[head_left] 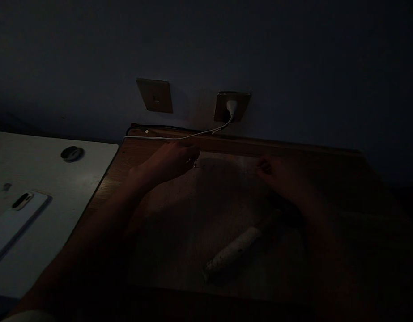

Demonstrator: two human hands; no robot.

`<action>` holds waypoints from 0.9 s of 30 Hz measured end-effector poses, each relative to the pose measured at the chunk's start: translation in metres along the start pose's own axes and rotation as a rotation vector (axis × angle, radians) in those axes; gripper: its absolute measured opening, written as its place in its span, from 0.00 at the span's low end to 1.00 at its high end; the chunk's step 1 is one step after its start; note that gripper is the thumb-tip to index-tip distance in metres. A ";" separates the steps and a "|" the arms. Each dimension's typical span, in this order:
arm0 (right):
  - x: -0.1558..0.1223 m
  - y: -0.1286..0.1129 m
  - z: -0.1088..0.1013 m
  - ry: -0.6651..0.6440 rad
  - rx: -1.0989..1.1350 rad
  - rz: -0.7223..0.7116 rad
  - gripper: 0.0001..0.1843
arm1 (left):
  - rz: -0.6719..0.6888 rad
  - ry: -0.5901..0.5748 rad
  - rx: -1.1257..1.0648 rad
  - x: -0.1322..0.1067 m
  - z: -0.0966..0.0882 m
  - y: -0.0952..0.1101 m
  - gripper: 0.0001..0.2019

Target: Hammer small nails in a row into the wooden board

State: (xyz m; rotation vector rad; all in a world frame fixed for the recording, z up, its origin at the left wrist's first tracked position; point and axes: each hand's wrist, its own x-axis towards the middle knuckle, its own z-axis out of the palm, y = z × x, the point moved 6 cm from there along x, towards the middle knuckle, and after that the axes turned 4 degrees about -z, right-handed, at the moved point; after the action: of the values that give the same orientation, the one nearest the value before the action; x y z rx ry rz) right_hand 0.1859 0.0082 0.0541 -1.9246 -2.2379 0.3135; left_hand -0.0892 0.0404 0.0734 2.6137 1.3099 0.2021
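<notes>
The scene is very dark. My left hand point(179, 156) is at the back of a pale flat board point(169, 241), fingers curled together. A tiny shiny thin piece point(195, 166) shows by its fingertips; its kind is too small to tell. Over the board's back right part, my right hand point(275, 170) has its fingers closed in a pinch, and anything between them is lost in shadow. Below that hand lies a hammer-like tool point(233, 252), its pale worn handle towards me. Its dark far end is partly hidden by my right forearm.
The board rests on a wooden tabletop point(108, 179) against the wall. A white plug point(232, 106) sits in a wall socket, its cable point(182, 136) trailing left. At left, a white table point(88, 179) holds a phone point(21, 223) and a round dark object point(72, 154).
</notes>
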 end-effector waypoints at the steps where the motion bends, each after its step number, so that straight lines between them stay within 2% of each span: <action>1: 0.000 -0.002 -0.001 0.003 0.013 -0.009 0.05 | 0.000 -0.006 -0.003 0.000 0.000 0.001 0.09; 8: 0.001 -0.010 -0.001 -0.056 0.048 -0.108 0.08 | 0.043 0.000 -0.048 0.000 0.004 0.003 0.08; 13: 0.001 -0.018 -0.001 -0.031 0.016 -0.156 0.12 | 0.076 0.024 -0.103 0.000 0.009 0.002 0.13; 18: 0.001 -0.025 0.006 -0.035 -0.038 -0.198 0.15 | 0.100 -0.005 -0.132 0.001 0.016 0.000 0.12; 27: 0.005 -0.026 0.014 -0.093 -0.033 -0.191 0.14 | 0.103 -0.046 -0.117 0.002 0.023 -0.004 0.14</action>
State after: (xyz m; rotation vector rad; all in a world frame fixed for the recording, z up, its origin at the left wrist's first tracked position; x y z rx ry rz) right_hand 0.1566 0.0090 0.0476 -1.7272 -2.4786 0.3469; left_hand -0.0862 0.0420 0.0505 2.5729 1.1149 0.2259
